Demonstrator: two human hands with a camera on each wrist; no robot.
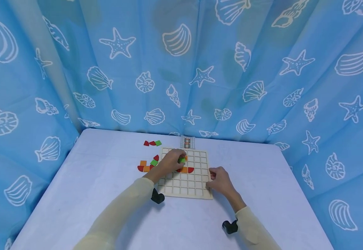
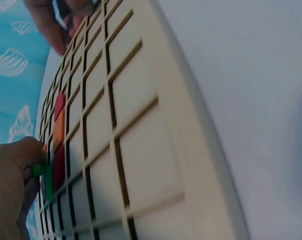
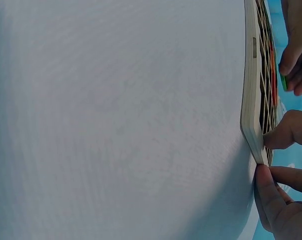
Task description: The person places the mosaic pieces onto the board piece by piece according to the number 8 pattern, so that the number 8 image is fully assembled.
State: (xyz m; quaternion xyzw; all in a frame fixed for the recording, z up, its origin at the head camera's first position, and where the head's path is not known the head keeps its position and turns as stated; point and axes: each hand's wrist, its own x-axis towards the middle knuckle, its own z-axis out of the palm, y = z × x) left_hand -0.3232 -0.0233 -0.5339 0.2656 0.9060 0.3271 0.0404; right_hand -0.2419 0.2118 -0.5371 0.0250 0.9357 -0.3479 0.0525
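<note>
The left hand (image 1: 171, 161) pinched a green tile (image 1: 182, 160), best lowered flat, I thought; the right hand (image 1: 221, 180) gripped the board (image 1: 184, 197).

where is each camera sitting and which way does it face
Head: worn on the head, facing forward and down at the grid board, table and curtain; left hand, right hand and both sleeves show.
Left wrist: on that wrist, looking across the board's grid; the left hand shows at left, part of the right at top.
Right wrist: on that wrist, looking over the tabletop to the board's edge; both hands show at right.
Shared by both wrist views: the board and both hands.
</note>
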